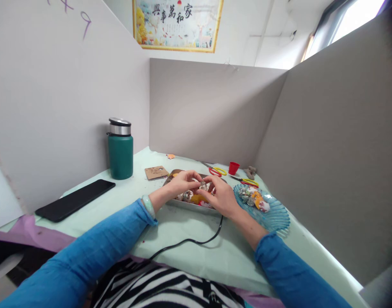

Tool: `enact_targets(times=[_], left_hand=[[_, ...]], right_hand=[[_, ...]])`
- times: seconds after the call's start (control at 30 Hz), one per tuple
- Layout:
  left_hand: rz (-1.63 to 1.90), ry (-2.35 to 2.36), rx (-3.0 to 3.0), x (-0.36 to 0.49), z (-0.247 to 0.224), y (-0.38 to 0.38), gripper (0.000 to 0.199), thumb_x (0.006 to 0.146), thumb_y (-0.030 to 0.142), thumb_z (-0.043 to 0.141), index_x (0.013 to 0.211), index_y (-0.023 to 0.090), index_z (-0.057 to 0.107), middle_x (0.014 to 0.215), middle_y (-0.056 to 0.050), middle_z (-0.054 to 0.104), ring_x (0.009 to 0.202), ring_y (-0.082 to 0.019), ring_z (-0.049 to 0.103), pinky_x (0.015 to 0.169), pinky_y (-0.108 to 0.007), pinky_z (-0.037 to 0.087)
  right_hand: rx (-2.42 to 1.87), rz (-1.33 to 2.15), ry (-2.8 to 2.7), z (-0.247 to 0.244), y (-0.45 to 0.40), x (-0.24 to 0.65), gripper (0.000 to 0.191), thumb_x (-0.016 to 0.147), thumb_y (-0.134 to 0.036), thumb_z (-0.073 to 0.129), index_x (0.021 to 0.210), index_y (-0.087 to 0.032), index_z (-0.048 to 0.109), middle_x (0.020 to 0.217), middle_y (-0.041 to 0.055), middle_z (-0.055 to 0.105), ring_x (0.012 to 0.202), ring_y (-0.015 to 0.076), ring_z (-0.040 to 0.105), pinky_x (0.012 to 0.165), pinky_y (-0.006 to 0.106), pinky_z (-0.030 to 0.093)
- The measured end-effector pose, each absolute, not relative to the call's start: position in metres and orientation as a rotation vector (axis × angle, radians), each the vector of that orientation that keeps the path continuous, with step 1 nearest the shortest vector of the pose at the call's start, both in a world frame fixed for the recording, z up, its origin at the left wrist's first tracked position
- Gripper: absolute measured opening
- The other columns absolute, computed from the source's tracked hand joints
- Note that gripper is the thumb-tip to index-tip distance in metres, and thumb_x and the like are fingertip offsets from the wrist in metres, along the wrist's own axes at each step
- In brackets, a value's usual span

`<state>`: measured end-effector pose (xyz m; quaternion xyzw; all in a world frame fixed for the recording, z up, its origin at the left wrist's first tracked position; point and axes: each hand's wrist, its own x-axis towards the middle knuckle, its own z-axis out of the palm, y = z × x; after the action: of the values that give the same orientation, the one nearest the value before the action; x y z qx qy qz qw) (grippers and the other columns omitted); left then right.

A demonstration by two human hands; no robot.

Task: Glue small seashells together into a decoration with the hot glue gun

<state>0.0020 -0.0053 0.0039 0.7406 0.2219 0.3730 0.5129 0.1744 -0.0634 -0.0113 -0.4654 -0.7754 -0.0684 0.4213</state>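
Note:
Above a metal tray [190, 206] that holds several small patterned pieces, both my hands meet with their fingertips close together. My left hand [184, 182] pinches the left side of a small whitish patterned piece [203, 185]. My right hand [222, 196] closes on the same piece from the right, thumb below and index finger above. The fingers partly hide the piece, so its shape is unclear. Just right of my right hand is a blue glass plate [279, 215] with orange, white and patterned pieces on it.
A green bottle [120, 156] and a black phone-like slab [76, 199] stand and lie at left. Behind the tray are brown card [156, 172], red-yellow scissors [217, 171], more scissors [247, 182] and a red cup [234, 168]. A black cable [189, 241] crosses in front. Grey partitions enclose the table.

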Motion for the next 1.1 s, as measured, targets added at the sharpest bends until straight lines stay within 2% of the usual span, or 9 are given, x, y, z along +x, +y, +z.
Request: enact_targets(times=[0.3, 0.63, 1.1], left_hand=[[0.859, 0.553, 1.781, 0.0012, 0.0015, -0.0018, 0.034, 0.069, 0.036, 0.069, 0.088, 0.012, 0.055, 0.063, -0.001, 0.060, 0.060, -0.014, 0.062, 0.058, -0.024, 0.047], [0.862, 0.555, 1.789, 0.0007, 0.0039, -0.0045, 0.034, 0.071, 0.039, 0.067, 0.086, 0.011, 0.056, 0.059, -0.002, 0.060, 0.058, -0.013, 0.061, 0.055, -0.022, 0.046], [0.875, 0.534, 1.795, 0.0016, 0.0026, -0.0030, 0.031, 0.073, 0.037, 0.066, 0.086, 0.010, 0.056, 0.059, -0.002, 0.061, 0.056, -0.012, 0.060, 0.054, -0.022, 0.045]], right_hand=[[-1.182, -0.175, -1.975, -0.0094, -0.0656, 0.1728, 0.025, 0.080, -0.037, 0.059, 0.099, -0.022, 0.056, 0.092, 0.0034, 0.063, 0.068, 0.0145, 0.058, 0.063, 0.026, 0.043], [-1.175, -0.186, -1.976, -0.0110, -0.0646, 0.1740, 0.023, 0.080, -0.035, 0.058, 0.099, -0.021, 0.056, 0.091, 0.0034, 0.063, 0.068, 0.0138, 0.057, 0.063, 0.026, 0.043], [-1.210, -0.164, -1.985, -0.0094, -0.0654, 0.1743, 0.026, 0.081, -0.038, 0.057, 0.101, -0.021, 0.055, 0.093, 0.0025, 0.062, 0.069, 0.0136, 0.056, 0.064, 0.026, 0.042]])
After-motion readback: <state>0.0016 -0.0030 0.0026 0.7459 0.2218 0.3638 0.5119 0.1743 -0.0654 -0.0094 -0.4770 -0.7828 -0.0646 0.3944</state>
